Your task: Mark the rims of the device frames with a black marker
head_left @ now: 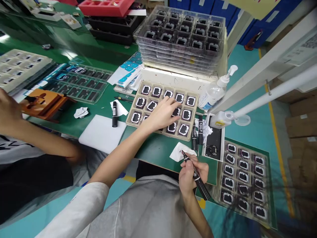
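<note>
My left hand (165, 112) reaches over a beige tray (131, 115) of small black parts with white frames. Its fingers are spread and touch the parts in the middle and right of the tray; nothing is seen held. Near the table's front edge, my right hand (190, 175) grips a black marker (199, 183), uncapped, its tip pointing up and left. That tip is over a white paper piece (177, 152). Two more black markers (194, 135) lie right of the tray, beside crumpled paper (206, 130).
Clear trays (180, 39) of parts are stacked behind. A pump bottle (215, 89) stands at their right. Another parts tray (242, 178) sits lower right. Left are a white pad (102, 132), a capped marker (114, 114), an orange fixture (44, 102) and another person's arm (47, 140).
</note>
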The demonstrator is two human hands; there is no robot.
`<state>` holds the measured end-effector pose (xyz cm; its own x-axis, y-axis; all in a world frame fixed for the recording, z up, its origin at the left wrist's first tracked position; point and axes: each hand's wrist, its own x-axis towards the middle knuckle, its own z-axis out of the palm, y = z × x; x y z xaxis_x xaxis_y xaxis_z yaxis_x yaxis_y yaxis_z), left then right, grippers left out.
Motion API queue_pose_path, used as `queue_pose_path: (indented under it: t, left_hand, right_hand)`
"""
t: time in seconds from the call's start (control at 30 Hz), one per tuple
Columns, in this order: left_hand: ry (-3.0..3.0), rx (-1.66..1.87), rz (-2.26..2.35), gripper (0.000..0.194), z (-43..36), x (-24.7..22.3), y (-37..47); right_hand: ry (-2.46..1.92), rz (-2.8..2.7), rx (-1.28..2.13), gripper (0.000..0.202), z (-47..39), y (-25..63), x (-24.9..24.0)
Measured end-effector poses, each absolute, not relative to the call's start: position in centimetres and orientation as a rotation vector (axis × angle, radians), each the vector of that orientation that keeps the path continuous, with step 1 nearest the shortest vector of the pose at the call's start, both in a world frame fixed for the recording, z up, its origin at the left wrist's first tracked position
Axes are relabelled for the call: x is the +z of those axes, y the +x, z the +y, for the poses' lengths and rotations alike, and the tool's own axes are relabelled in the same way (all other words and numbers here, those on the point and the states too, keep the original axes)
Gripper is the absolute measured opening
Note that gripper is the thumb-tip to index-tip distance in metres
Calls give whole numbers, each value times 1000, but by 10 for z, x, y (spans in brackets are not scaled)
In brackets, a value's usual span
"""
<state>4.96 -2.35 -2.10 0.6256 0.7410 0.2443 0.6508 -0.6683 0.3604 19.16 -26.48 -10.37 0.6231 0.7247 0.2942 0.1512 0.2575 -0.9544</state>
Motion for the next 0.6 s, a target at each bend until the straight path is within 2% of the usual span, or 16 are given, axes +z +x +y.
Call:
queue_pose_path:
  t: [0.17,0.33,0.5,0.6]
  left_hand:
    - [2715,514,1046,35,-18,-20,74]
    - [2751,282,905,40,6,-5,91]
    - [2885,134,757,35,12,7,92]
    - [2918,100,749,41,13,9,90]
  right_hand:
    - [-1294,-834,453,18,-264,191,-105]
    - [-1279,-847,463,16,-262,190,-106]
    - [-1255,-848,439,17,-262,190,-106]
    - [-1265,-839,447,16,-262,189,-106]
